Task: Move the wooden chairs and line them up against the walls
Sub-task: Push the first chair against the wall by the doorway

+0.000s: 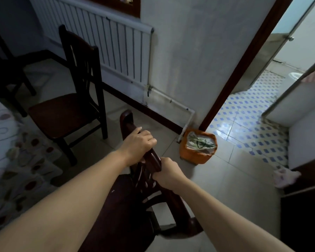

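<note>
- The room is dim; daylight comes through the doorway [258,99] at right, with glare on the blue tiles [224,131].
- Slight softness everywhere; straight lines bend near the edges.

Both hands, left hand [137,142] and right hand [168,172], grip the near chair's top rail [151,157].

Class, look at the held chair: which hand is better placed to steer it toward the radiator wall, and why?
Left hand: it grips the held chair on top of its backrest, nearer the radiator. The right hand holds lower down.
</note>
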A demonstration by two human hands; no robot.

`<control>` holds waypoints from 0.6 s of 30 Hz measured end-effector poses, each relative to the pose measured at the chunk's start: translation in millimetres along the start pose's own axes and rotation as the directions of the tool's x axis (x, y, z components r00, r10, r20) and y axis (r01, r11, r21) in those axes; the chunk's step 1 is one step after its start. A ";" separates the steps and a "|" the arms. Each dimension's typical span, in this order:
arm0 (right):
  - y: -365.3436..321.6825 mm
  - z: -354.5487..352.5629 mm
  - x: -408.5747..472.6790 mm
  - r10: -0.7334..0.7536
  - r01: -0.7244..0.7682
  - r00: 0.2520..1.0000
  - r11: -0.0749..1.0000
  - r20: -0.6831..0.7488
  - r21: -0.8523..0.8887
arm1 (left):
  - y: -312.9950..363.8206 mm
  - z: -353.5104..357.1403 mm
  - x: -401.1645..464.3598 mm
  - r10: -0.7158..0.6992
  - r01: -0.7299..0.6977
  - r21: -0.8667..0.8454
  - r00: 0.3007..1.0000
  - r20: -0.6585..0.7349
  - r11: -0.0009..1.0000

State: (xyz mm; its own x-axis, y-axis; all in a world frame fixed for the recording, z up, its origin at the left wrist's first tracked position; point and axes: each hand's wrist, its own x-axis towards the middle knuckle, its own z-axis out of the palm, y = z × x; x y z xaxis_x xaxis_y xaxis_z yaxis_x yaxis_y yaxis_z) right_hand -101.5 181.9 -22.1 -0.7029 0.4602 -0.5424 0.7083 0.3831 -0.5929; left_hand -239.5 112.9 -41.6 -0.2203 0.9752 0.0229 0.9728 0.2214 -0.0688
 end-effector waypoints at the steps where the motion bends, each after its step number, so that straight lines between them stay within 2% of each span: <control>1: -8.5 0.1 2.9 -0.015 0.015 1.000 1.000 0.009 -0.021 | -10.2 -1.7 -1.1 0.012 -0.012 0.008 1.000 -0.002 1.000; 5: -41.1 -2.2 18.2 -0.069 0.075 0.995 0.992 0.067 -0.097 | -51.4 -14.5 -7.3 0.016 -0.019 0.081 0.999 0.037 0.997; 10: -71.6 -16.5 43.0 -0.107 0.126 0.988 0.975 0.114 -0.184 | -85.4 -33.8 -4.2 -0.007 -0.001 0.089 0.996 0.085 0.996; 13: -85.4 -43.3 65.7 -0.140 0.167 0.982 0.957 0.125 -0.237 | -103.6 -48.1 15.6 -0.027 0.019 0.088 0.995 0.092 0.996; 18: -99.3 -107.3 108.5 -0.214 0.238 0.970 0.937 0.118 -0.255 | -122.1 -68.8 76.0 -0.027 0.024 0.116 0.999 0.026 0.993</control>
State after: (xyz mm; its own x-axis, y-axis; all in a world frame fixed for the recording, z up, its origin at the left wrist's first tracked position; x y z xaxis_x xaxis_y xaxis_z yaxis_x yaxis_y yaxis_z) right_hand -241.1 279.7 41.8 -0.8408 0.2700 -0.4692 0.5133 0.6730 -0.5326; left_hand -370.0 159.5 37.1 -0.2487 0.9686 -0.0007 0.9521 0.2444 -0.1836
